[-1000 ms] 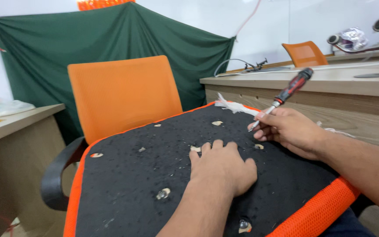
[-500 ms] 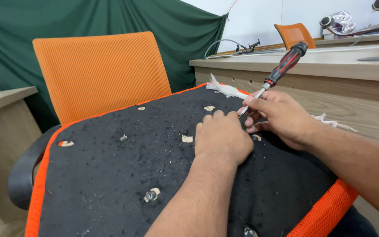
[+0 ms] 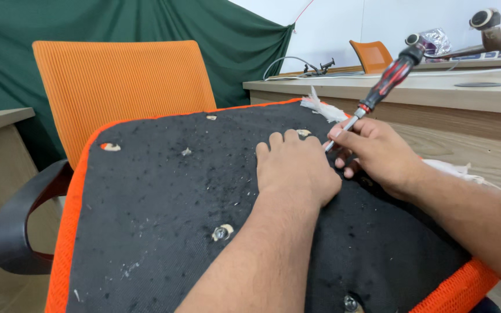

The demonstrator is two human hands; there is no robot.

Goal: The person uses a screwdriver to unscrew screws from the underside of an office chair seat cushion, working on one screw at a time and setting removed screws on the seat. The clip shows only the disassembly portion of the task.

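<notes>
Nearest the camera, at 6 o'clock, a bright metal bolt head (image 3: 221, 233) sits in a pale frayed hole in the black fabric underside of the upturned orange seat cushion (image 3: 163, 197). The cloth looks thin and soft over a stiff board, dusty and not slippery; the orange mesh edge (image 3: 59, 232) at 8 o'clock would give the firmest hold.

At the centre the left hand (image 3: 296, 171) lies flat and relaxed, palm down, pressing the black fabric and grasping nothing. Just beside it, at 2 o'clock, the right hand (image 3: 375, 152) is clenched round the steel shaft of the red-and-black handled screwdriver (image 3: 378, 95), whose tip goes down to the cloth between the two hands; the tip itself is hidden, so what it meets I cannot tell. The tool is rigid and light, its ribbed handle the natural grip.

White stuffing (image 3: 323, 108) sticks out at the seat's far edge. Beyond stand the orange mesh chair back (image 3: 123, 93) at 11 o'clock, the wooden bench (image 3: 436, 93) at 2 o'clock and the green cloth backdrop (image 3: 117, 23).
</notes>
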